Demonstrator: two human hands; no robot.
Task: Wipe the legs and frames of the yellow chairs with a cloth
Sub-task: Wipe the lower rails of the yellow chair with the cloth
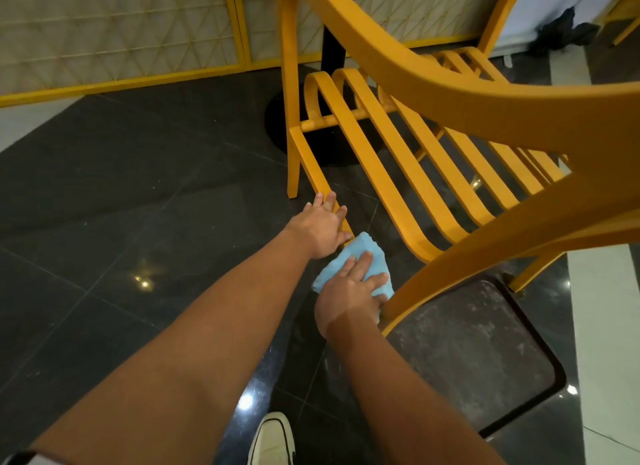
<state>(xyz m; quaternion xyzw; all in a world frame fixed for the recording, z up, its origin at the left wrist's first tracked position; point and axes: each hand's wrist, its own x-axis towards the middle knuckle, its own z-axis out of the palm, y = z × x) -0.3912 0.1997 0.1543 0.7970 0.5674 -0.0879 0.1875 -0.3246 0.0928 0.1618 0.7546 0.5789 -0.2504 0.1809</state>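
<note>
Dark floor tiles [138, 187] lie under the yellow chair [450, 94]. The left hand [325, 222] clasps its side rail [311, 166] to steady it. The right hand [349, 291], fingers flat, presses the cloth [362, 248] on the rail's near end. It looks best to keep that brace firm, wrap the cloth round the rail and wipe its whole length.
</note>
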